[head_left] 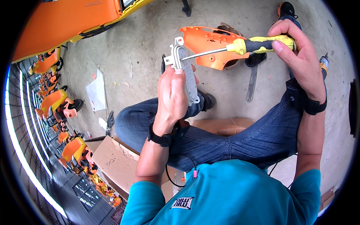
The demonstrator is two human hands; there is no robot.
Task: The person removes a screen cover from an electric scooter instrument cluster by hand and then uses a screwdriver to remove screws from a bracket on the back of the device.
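Screwdriver (258,45), yellow/blk handle, was clamped in R hand (300,56), thumb + fingers round butt end; shaft ran left across gray face of white-rimmed part (190,77), tip at its far edge. L hand (173,92) was clamped on same part's lower half, part approx upright, left of R grip. Beyond & between grips, orange panel (204,43) lay on floor (142,48), w/ gray strip (252,84) nearer R hand. Drill-like tool (324,66) was just right of R hand. Farther: white sheet (96,92) left of L hand, cardboard box (116,161) below-left, orange/yellow vehicles (73,150) far left.
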